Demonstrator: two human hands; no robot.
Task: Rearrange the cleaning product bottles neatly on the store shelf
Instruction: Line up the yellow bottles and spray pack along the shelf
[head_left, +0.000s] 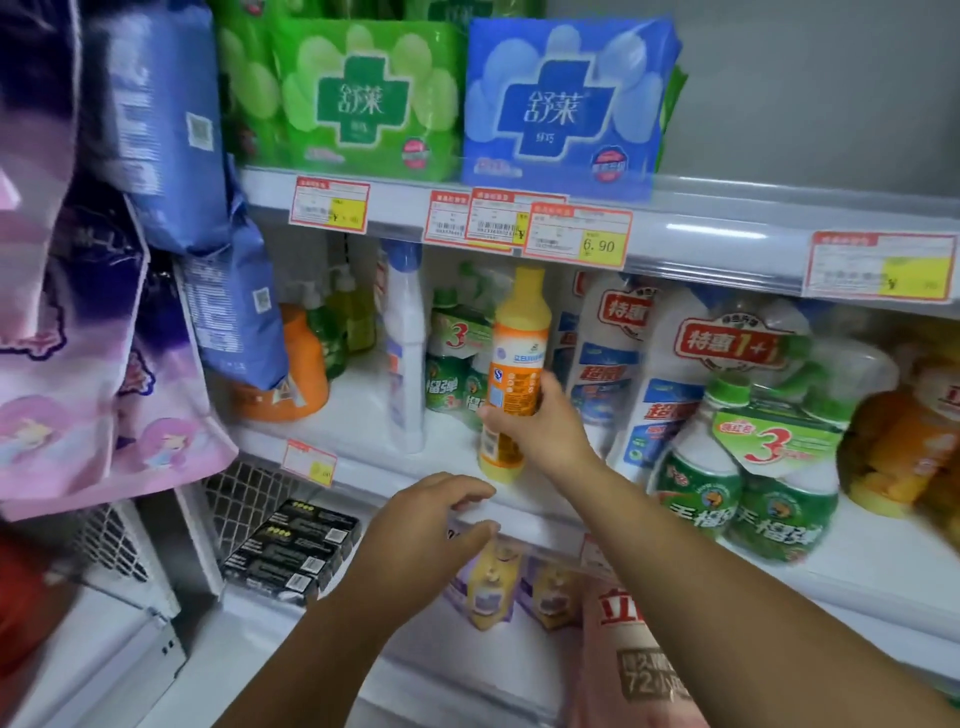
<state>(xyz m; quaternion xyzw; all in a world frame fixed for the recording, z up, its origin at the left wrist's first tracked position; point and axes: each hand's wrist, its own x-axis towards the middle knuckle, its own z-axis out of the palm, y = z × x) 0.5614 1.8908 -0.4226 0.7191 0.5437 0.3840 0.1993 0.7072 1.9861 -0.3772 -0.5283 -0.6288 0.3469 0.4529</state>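
right hand (540, 423) grips yellow bottle (521, 317) | label (511, 371) partly covered | far-right price tag (883, 266) unreadable

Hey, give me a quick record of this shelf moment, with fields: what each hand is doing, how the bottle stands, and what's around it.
right hand: grips the yellow bottle round its middle
left hand: holds nothing, fingers loosely curled by the shelf edge
bottle pose: nearly upright, at the front of that shelf
left of it: white bottle with blue cap
right of it: white bottles with red labels
behind it: green bottle pack
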